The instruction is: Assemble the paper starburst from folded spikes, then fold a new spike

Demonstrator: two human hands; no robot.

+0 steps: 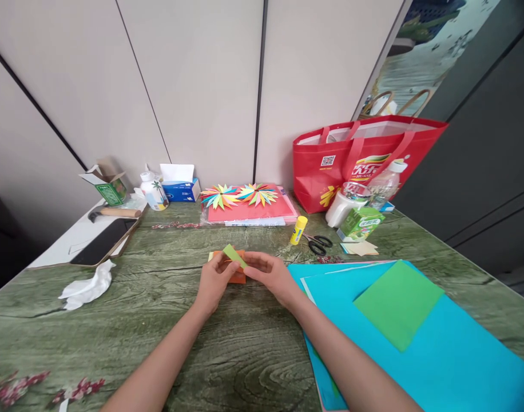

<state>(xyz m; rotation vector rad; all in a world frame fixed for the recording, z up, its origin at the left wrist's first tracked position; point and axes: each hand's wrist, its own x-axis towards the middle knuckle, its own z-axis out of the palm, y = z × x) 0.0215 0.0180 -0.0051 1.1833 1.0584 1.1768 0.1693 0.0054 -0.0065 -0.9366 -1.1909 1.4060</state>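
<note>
Both hands meet at the middle of the table around a small folded strip of light green paper [234, 256]. My left hand [214, 281] pinches its left side between thumb and fingers. From the other side, my right hand [268, 274] pinches the strip's lower right end. Beneath the hands lie orange paper pieces [238, 278], partly hidden by the fingers, with a pale yellow edge showing at their left. Beyond my right hand, a yellow glue stick [298, 230] stands upright beside black-handled scissors [317, 244].
Large blue sheets [437, 337] with a green square [400, 303] on top lie at right. Paper stars [257, 195] rest on a red paper pack [249, 214] at the back. A red bag [317, 171], jar [345, 207], hammer [116, 212], tablet [103, 243] and crumpled tissue [88, 287] surround the workspace.
</note>
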